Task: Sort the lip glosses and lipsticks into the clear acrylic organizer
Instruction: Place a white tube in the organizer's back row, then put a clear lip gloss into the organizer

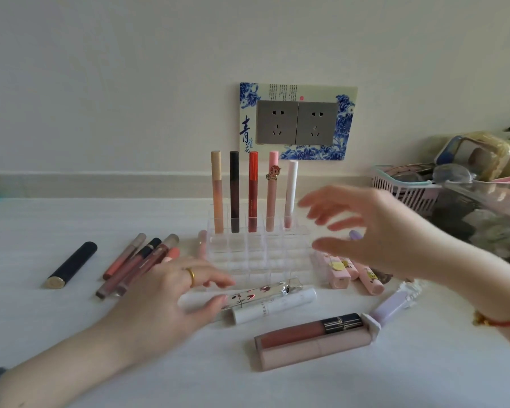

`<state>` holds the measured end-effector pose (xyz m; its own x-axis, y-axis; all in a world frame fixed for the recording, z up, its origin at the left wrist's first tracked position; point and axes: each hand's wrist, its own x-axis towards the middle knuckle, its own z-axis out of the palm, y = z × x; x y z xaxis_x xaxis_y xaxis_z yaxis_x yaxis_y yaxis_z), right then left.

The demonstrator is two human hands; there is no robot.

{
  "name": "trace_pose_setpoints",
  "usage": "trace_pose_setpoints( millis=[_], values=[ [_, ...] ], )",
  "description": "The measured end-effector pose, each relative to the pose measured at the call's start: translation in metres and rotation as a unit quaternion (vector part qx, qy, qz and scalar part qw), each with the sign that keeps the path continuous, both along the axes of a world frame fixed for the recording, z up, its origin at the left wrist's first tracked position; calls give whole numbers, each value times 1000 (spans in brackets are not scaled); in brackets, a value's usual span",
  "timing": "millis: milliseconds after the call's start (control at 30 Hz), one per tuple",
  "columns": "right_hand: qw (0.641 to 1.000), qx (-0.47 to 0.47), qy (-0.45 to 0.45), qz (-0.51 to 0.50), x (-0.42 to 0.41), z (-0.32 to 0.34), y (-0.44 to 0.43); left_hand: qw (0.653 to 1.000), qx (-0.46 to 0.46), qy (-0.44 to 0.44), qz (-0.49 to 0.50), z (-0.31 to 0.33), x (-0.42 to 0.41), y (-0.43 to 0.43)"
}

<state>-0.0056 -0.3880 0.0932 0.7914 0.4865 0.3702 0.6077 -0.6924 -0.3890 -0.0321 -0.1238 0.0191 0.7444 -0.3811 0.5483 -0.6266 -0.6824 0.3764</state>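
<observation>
The clear acrylic organizer stands mid-table with several lip gloss tubes upright in its back row. My left hand, wearing a gold ring, hovers with spread fingers over a silver patterned lipstick and a white tube in front of the organizer. My right hand floats open above the organizer's right side, holding nothing. Loose glosses lie to the left, pink lipsticks to the right, and a pink-capped gloss box sits near the front.
A dark navy lipstick tube lies at far left. A lilac tube lies right of the gloss box. A pink basket and a clear container with clutter stand at back right. A wall socket is behind the organizer.
</observation>
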Motion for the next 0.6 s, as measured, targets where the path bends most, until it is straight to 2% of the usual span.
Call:
trace_pose_setpoints(
  millis=[167, 300, 600],
  values=[
    [998, -62, -5, 21, -11, -31, 7, 997, 72, -30, -30, -5, -5, 3],
    [991, -125, -36, 26, -18, -50, 11, 995, 82, -52, -26, -9, -5, 3],
    [991, -117, -29, 54, -22, -64, 16, 998, 62, -13, 2, -13, -2, 0]
  ],
)
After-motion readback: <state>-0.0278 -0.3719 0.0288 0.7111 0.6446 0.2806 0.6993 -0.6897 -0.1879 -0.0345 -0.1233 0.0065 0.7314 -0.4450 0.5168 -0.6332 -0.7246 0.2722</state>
